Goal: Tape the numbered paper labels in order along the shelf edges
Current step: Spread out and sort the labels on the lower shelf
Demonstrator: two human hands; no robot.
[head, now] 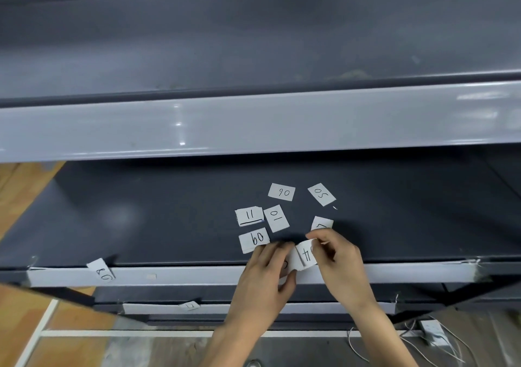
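Observation:
Several white paper labels lie on the dark shelf (141,220): 06 (281,192), 05 (321,194), 11 (249,216), 10 (276,218), 09 (253,239), and one partly hidden label (322,223). My left hand (265,276) and my right hand (338,265) meet at the shelf's pale front edge (183,275) and together pinch a curled label reading 04 (305,255). Another label peeks out under my left fingers. Label 08 (101,273) is stuck tilted on this edge at the left. On the lower shelf edge a label 12 (190,306) is stuck.
A glossy grey upper shelf edge (253,124) runs across above. Wooden floor (17,324) shows at the left. A white power strip with cables (431,333) lies on the floor at the lower right.

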